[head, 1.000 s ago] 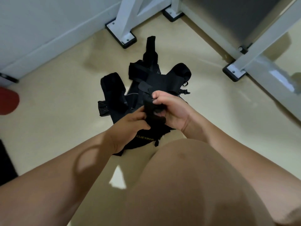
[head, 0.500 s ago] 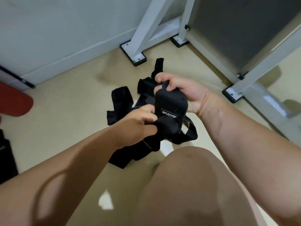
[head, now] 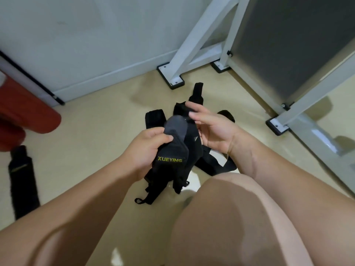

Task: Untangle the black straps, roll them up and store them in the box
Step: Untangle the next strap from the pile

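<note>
Straps [head: 172, 160] gripped in left hand [head: 147, 150]

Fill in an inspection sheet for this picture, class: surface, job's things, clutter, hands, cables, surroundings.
Surface: glossy beige floor.
Job's things: tangled straps heaped on the floor; a lettered strap, marked XUEYING, held above them; a loose strap lies apart at the left; no box in view.
Clutter: red object at the left edge, kind unclear.
Hands: left hand grips the lettered strap; right hand beside it, fingers loose.
Cables: nothing seen.
Surroundings: white metal frame, grey panel, pale wall.
</note>
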